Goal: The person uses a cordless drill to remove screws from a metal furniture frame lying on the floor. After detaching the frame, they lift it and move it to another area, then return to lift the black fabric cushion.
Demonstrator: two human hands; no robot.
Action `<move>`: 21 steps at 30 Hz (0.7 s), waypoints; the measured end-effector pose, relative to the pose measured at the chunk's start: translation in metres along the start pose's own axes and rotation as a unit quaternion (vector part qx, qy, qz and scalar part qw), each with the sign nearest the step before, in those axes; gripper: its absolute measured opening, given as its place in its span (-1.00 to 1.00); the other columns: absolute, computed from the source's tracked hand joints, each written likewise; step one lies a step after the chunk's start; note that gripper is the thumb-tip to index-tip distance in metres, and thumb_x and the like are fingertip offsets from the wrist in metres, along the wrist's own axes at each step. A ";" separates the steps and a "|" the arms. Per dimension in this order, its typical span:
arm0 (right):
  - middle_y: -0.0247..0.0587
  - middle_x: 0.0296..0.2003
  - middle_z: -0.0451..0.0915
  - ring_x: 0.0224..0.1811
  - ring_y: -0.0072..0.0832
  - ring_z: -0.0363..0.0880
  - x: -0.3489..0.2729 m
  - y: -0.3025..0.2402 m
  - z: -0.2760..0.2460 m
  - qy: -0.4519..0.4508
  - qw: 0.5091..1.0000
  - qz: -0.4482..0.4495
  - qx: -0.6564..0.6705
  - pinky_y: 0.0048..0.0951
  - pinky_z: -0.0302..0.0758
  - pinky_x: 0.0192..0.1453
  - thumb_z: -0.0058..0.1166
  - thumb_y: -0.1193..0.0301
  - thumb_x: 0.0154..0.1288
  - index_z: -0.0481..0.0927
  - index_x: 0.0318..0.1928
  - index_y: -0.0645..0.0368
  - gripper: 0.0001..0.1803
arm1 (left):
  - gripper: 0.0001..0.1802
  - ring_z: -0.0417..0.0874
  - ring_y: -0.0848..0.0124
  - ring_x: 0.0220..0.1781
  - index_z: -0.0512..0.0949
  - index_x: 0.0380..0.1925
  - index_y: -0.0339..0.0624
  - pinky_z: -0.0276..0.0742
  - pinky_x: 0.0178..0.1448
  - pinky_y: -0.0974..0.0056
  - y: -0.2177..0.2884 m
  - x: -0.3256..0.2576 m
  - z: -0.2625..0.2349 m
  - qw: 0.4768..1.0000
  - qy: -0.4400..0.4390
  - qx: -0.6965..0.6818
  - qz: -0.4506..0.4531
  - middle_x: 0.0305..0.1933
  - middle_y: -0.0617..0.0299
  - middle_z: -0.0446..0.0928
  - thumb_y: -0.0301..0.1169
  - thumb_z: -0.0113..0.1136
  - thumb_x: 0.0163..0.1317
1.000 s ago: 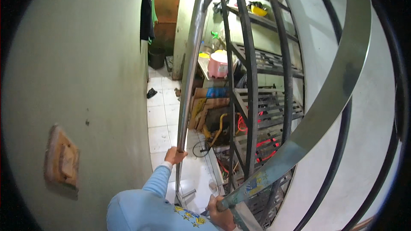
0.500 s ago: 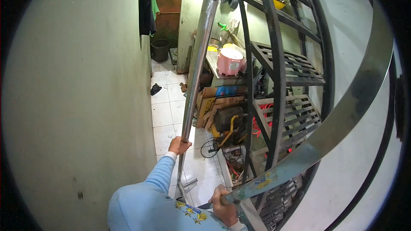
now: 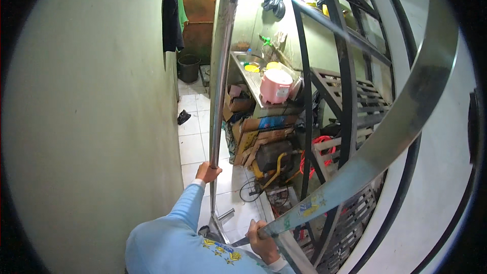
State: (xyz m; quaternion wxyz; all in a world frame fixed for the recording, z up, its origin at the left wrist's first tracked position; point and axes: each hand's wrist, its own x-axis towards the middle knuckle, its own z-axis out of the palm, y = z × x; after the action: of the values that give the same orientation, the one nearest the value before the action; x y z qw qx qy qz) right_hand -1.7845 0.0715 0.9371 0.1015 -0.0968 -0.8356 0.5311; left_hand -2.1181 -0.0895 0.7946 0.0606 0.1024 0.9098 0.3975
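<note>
My left hand (image 3: 208, 172) is closed around a straight, shiny metal pole (image 3: 220, 91) that runs up past the top edge of the view. Near its lower end, the pole bends into a short angled metal piece (image 3: 223, 218) above the tiles. Lower and to the right, my right hand (image 3: 263, 243) grips the near end of a curved, polished metal rail (image 3: 385, 155). This rail sweeps up to the right and reflects my light blue sleeve and its yellow embroidery. Beside both rails rises a dark metal staircase (image 3: 349, 96) with slatted treads.
A plain wall (image 3: 91, 111) closes in on the left. Beyond the stairs, a pink rice cooker (image 3: 276, 86) sits on a sink counter (image 3: 243, 68). Below are flattened cardboard (image 3: 247, 139) and a dark machine with a yellow handle (image 3: 274, 160). A black bucket (image 3: 188, 68) stands far back.
The view has shifted, so the counter and rice cooker sit lower and the sink shows more. The pole's top has moved left in view. Both hands keep their grips.
</note>
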 end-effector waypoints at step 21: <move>-0.28 -0.57 0.59 -0.49 -0.58 0.60 0.110 0.050 0.017 -0.009 0.998 -0.043 0.053 -0.48 0.54 -0.32 0.01 0.41 0.57 0.47 -0.45 0.21 -0.67 | -0.60 0.77 -0.02 -0.18 0.77 -0.38 -0.12 0.68 -0.04 0.01 -0.001 0.121 0.013 0.998 0.044 -0.031 0.039 -0.34 -0.07 0.73 0.00 0.32 0.12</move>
State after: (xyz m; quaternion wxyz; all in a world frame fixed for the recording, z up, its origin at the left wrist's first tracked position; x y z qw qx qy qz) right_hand -1.8926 0.1069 0.8922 0.1218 -0.0508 -0.8103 0.5709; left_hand -2.2329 -0.0529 0.7812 0.0083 0.1182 0.8942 0.4317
